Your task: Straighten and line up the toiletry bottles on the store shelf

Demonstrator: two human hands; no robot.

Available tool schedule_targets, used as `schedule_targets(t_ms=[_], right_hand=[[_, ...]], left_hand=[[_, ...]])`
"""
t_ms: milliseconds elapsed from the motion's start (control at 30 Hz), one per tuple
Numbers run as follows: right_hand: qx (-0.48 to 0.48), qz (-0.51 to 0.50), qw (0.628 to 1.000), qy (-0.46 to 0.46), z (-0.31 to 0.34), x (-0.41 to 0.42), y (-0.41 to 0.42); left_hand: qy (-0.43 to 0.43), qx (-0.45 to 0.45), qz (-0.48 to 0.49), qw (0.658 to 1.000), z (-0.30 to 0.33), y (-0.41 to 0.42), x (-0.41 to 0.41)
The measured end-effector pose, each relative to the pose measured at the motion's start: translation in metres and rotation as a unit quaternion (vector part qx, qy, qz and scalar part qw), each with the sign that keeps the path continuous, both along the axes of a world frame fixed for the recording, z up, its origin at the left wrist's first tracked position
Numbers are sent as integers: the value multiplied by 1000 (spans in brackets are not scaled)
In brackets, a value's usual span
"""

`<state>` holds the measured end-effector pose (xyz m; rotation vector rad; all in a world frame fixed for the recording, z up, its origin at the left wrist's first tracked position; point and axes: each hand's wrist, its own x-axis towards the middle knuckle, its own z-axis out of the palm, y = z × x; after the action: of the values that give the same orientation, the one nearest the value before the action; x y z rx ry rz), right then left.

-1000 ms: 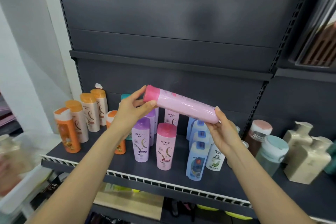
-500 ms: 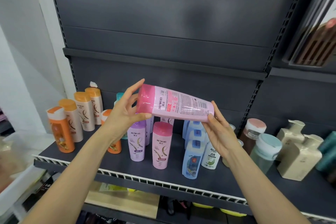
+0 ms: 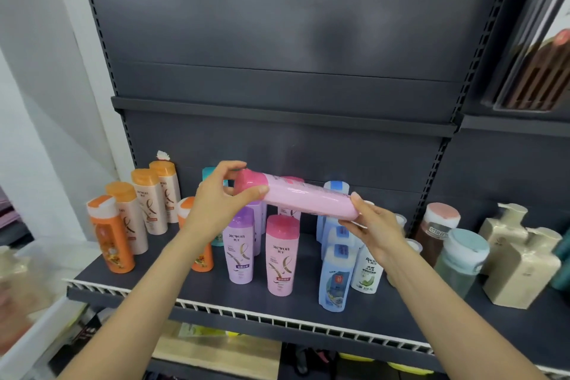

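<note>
I hold a pink bottle (image 3: 305,199) sideways in the air above the dark shelf (image 3: 191,290). My left hand (image 3: 220,199) pinches its darker pink cap end between thumb and fingers. My right hand (image 3: 371,225) grips its base end. Below it stand a purple bottle (image 3: 239,251) and a pink bottle (image 3: 282,256), side by side. Blue bottles (image 3: 336,274) stand in a row to the right, with a white bottle (image 3: 370,271) beside them. Orange-capped bottles (image 3: 132,216) are grouped at the left, partly out of line.
Cream pump bottles (image 3: 521,259) and jars with pink and teal lids (image 3: 462,259) stand on the neighbouring shelf at right. A white toothed rail (image 3: 277,321) runs along the shelf front. An upper shelf ledge (image 3: 277,114) hangs above. A white bin (image 3: 27,281) sits at lower left.
The held pink bottle has rolled about its length, its label side turning away so the plain pink side faces me. My left fingers have shifted their hold on the cap.
</note>
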<state>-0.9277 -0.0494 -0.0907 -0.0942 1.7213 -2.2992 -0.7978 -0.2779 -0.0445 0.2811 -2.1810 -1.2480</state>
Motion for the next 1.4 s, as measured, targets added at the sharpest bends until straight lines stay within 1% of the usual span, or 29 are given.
schedule_targets(t_ms=[100,167,200,300,433,533,600,667,733,800,867,967,1033,1100,1200,1300,1400], right_hand=[[7,53,999,8,0,-1,-7],[22,59,998,22,-3,-6,-10],[31,53,998,23,-4,-10,-12],[41,45,998,19,-7,-25,-15],[85,72,994,-22,-15,-54,-20],[111,95,988,-40,-20,-71,-28],[122,108,986,-26,-22,-81,-31],[176,111,978,23,-24,-94,-30],[279,92,950,104,-24,-111,-26],[384,87,902,175,-23,-124,-21],[463,117,847,232,-22,-133,-18],[537,181,770,292,-27,-143,-19],[562,203,738,314,-34,-150,-22],[580,212,718,319,-40,-157,-24],[598,226,703,312,-47,-166,-26],[599,217,706,308,-53,-170,-26],[587,204,723,303,-57,-173,-25]], left_hand=[[0,15,10,1000,3,-2,-6],[-3,38,12,999,7,-4,-12],[-8,23,7,1000,10,-5,-15],[-27,-62,-11,998,18,-8,-24],[-18,-106,11,994,25,-10,-45],[-10,-108,30,994,25,-7,-64],[-11,-114,38,993,26,-6,-76],[-24,-130,40,990,27,-8,-89],[-39,-153,38,987,28,-10,-103],[-59,-174,28,983,27,-11,-118],[-87,-201,15,976,21,-10,-133],[-131,-228,9,965,4,-10,-152],[-160,-229,-3,960,-10,-9,-161],[-197,-236,-13,951,-23,-8,-169],[-250,-240,-30,937,-39,-10,-179],[-276,-238,-40,930,-51,-10,-184],[-291,-232,-50,927,-59,-12,-188]])
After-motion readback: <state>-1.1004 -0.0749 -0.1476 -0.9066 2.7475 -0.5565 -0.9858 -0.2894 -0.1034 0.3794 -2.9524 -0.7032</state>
